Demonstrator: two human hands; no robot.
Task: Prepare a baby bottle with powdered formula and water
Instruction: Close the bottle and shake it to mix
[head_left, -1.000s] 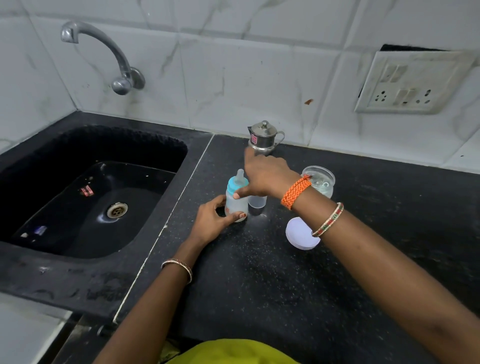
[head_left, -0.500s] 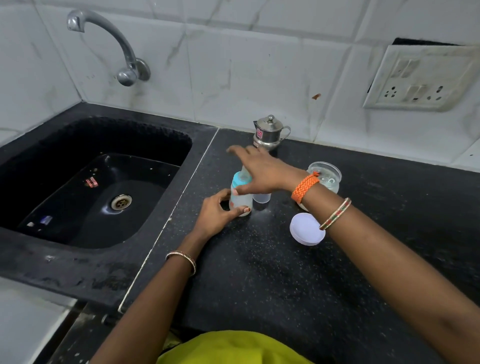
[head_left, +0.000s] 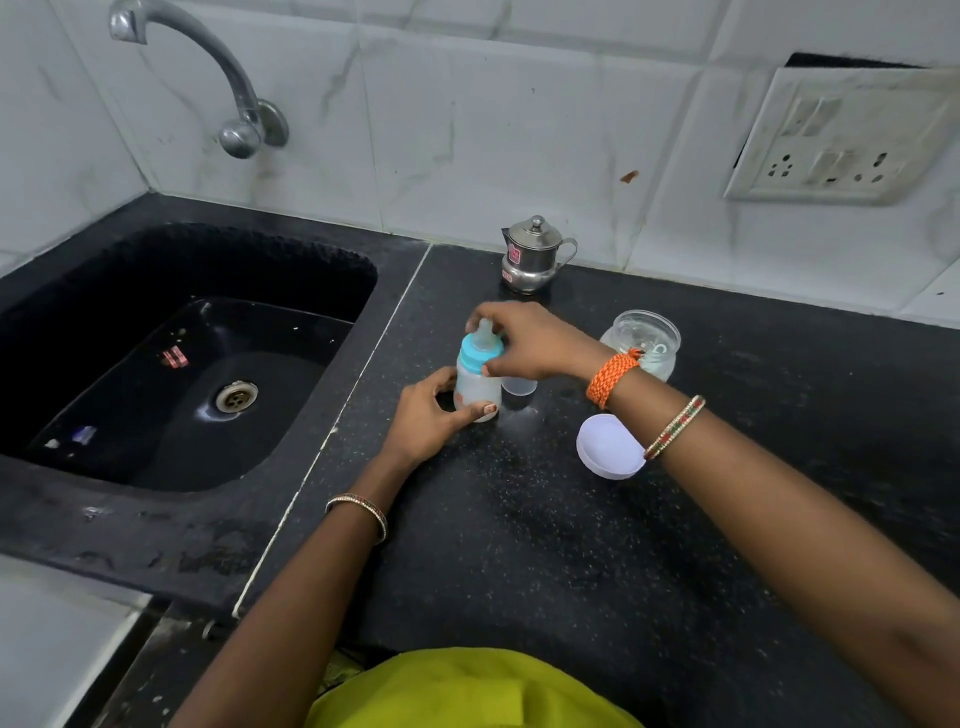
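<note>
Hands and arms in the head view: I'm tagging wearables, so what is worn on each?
Both forearms are bare, no sleeves. The left hand has one thin metallic bangle at the wrist. The right hand has an orange braided band and a thin beaded bangle further up.

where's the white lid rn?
Head view, right of centre: the white lid lies on the counter, under the right wrist, nearer than the glass jar.

Turquoise bottle collar; speckled black counter; white lid; orange wristband
</note>
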